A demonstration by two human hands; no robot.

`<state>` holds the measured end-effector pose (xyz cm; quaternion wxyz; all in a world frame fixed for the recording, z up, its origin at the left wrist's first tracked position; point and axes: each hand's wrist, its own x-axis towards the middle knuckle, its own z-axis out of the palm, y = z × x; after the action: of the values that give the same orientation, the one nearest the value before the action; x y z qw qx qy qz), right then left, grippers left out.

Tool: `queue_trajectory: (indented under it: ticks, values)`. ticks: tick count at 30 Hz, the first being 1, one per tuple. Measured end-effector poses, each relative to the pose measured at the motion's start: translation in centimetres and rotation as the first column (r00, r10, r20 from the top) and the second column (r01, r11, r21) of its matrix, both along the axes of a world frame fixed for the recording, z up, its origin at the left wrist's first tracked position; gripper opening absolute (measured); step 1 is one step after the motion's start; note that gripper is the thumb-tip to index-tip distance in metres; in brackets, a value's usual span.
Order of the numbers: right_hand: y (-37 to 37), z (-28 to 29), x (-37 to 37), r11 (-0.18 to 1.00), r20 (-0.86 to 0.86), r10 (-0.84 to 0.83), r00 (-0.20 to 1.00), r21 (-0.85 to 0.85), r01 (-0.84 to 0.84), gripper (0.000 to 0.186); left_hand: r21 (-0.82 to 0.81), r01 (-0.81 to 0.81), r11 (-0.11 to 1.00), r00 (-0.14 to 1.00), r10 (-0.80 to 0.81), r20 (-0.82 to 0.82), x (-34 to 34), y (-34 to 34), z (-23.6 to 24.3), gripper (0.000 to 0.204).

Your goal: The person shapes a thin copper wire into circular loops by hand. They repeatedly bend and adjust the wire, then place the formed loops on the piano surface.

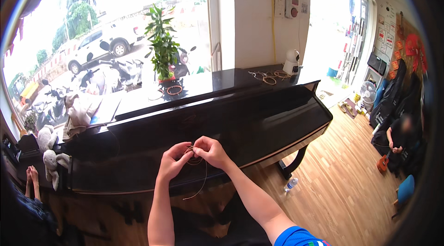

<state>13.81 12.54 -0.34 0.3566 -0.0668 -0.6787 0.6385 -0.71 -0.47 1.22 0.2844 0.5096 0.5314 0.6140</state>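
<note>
My left hand (172,161) and my right hand (211,152) meet over the near edge of a black upright piano (259,128). Between them they pinch a thin tan cord (205,177), bent into a small loop at the fingertips. One loose end curves down below the hands and hangs in front of the piano. Thumbs and forefingers of both hands are closed; the exact crossing of the cord is partly hidden behind them. On the piano top, a brown ring of cord (175,90) lies by a potted plant (163,45), and several more coils (269,79) rest farther right.
A white camera-like device (291,64) stands beside the coils. Grey plush toys (52,162) sit at the left end, near another person's hands (32,175). A water bottle (291,184) is on the wooden floor. At right, a seated person holds a small guitar (382,163) near a blue chair (405,189).
</note>
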Motion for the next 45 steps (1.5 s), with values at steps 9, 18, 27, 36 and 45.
queue_trajectory:
  ticks: [9,18,27,36,45]
  values:
    - [0.5,-0.4,-1.3,0.998,-0.096,0.01,0.995,-0.061,-0.016,0.014,0.074,0.031,0.997,0.998,-0.034,0.048,-0.9,0.7,-1.3,0.043]
    - [-0.1,0.5,-0.6,0.999,0.001,-0.02,1.0,0.043,0.02,0.016,0.005,-0.055,0.998,0.998,0.055,-0.002,-0.7,0.0,-0.2,0.024]
    - [0.1,0.2,-0.2,1.0,-0.005,-0.017,1.0,-0.006,0.017,0.023,0.052,-0.097,0.994,0.995,0.098,-0.016,-0.5,0.0,-0.4,0.028]
    - [0.3,0.5,-0.3,0.997,-0.018,-0.05,0.999,-0.067,0.048,0.018,-0.05,-0.081,0.995,0.996,0.083,0.036,-0.6,-0.4,0.1,0.033]
    - [0.3,0.5,-0.2,0.98,-0.065,-0.093,0.994,-0.18,0.08,0.027,0.04,-0.131,0.991,0.989,0.128,0.076,0.0,-0.2,0.2,0.047]
